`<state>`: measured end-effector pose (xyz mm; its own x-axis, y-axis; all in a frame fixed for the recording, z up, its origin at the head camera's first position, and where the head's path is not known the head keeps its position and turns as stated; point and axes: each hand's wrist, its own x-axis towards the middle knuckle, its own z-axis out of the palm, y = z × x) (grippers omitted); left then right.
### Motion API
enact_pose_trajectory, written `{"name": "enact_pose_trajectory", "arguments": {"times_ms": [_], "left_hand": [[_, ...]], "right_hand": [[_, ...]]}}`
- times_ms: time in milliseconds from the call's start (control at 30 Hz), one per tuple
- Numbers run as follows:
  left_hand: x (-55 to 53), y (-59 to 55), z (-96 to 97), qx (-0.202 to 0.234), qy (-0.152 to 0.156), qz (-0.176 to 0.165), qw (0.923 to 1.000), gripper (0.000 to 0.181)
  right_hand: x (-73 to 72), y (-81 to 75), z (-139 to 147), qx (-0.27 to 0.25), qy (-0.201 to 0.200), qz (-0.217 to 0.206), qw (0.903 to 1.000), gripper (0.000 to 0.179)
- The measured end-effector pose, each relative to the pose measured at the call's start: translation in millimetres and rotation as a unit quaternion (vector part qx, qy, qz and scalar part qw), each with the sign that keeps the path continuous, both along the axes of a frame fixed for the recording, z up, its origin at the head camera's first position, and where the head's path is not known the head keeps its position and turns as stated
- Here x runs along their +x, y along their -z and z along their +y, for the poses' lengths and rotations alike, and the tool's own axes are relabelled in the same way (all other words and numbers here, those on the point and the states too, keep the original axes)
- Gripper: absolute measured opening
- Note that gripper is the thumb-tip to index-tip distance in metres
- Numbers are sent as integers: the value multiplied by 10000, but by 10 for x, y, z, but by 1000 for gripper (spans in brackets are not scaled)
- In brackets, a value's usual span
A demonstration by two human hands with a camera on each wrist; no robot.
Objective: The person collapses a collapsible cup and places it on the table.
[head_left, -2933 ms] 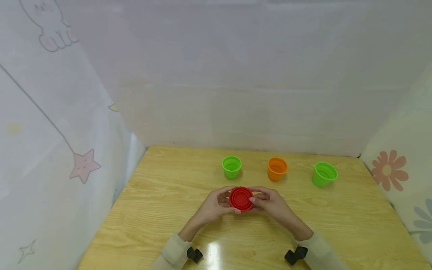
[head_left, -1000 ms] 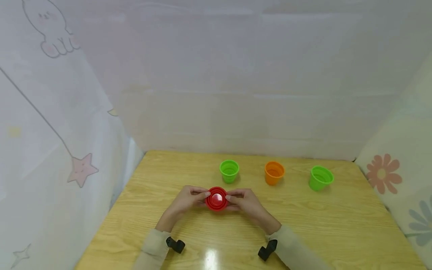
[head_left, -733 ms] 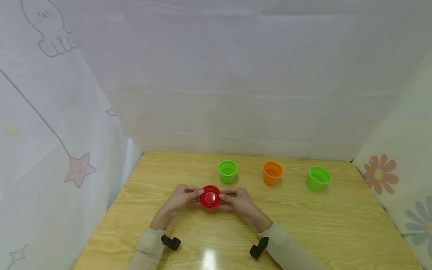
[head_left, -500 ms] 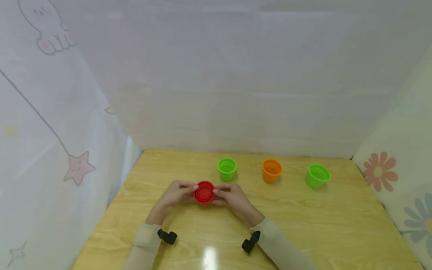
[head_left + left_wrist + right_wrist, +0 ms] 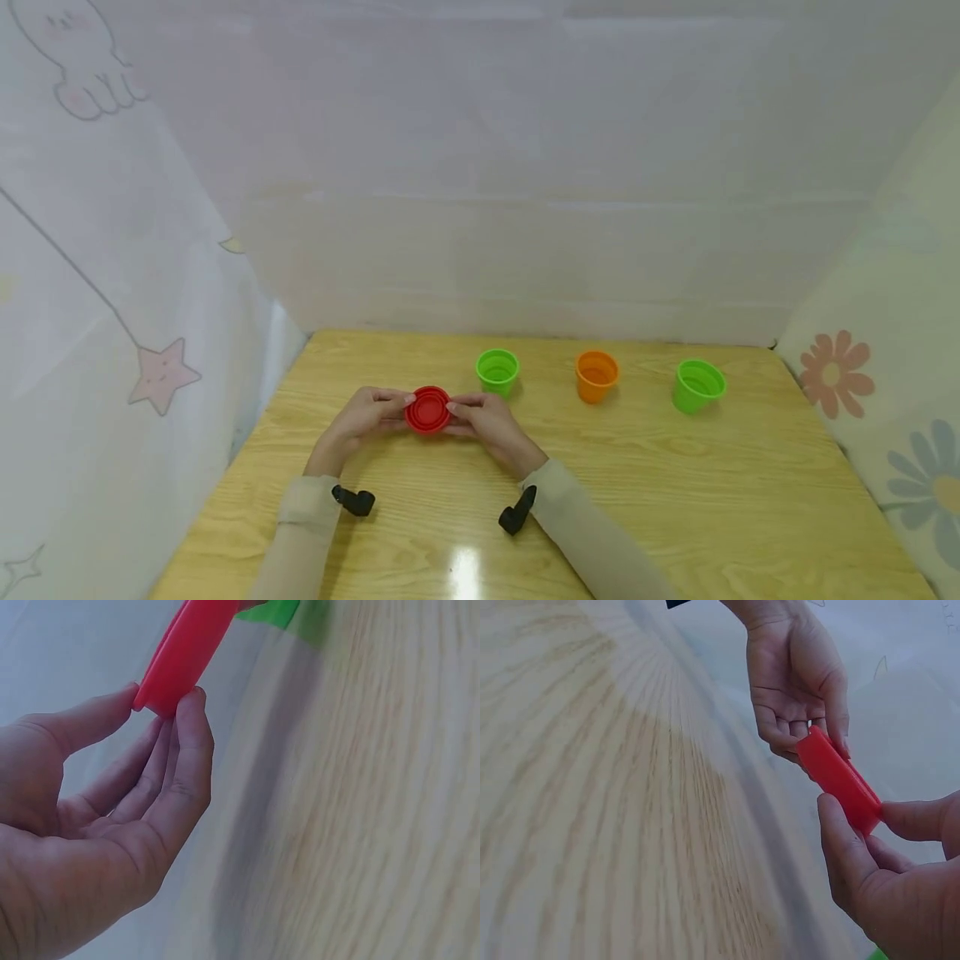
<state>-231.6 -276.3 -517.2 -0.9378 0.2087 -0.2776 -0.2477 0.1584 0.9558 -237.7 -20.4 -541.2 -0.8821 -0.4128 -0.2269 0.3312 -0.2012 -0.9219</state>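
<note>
A red collapsible cup (image 5: 428, 409), folded flat into rings, is held up between both hands in the head view. My left hand (image 5: 365, 417) pinches its left edge, thumb on the rim and fingers beneath. On the opposite edge, my right hand (image 5: 486, 421) pinches it the same way. The left wrist view shows the flattened cup (image 5: 191, 656) side-on, raised above the wood, between thumb and fingertips. From the right wrist, the cup (image 5: 840, 780) appears tilted, with both hands gripping its ends. Just behind the right hand stands a green cup (image 5: 497, 371), its lower part partly covered.
An orange cup (image 5: 597, 377) and a second green cup (image 5: 698, 386) stand expanded to the right along the back of the wooden table (image 5: 712, 508). A pale printed cloth (image 5: 487, 167) hangs behind the table and at both sides. Each sleeve carries a small black wrist camera.
Both hands have carried the red cup to the left and slightly away from the body. My left thumb has shifted from the near edge to the left rim. The standing cups have stayed put.
</note>
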Motion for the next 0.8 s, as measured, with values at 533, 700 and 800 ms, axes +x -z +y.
{"name": "enact_pose_trajectory", "arguments": {"times_ms": [533,700,800], "left_hand": [[-275,114,-417,28,-97,-258,9996,40],[-293,106,-488,26,-236,-270,9994,46],[-301,100,-506,56,-311,-330,9990,50]], "right_hand": [[-218,50,-465,205,251,-58,9995,29],[-318,58,-578,291,384,26,9988,24],[-349,38,-613,368,461,-34,9983,25]]}}
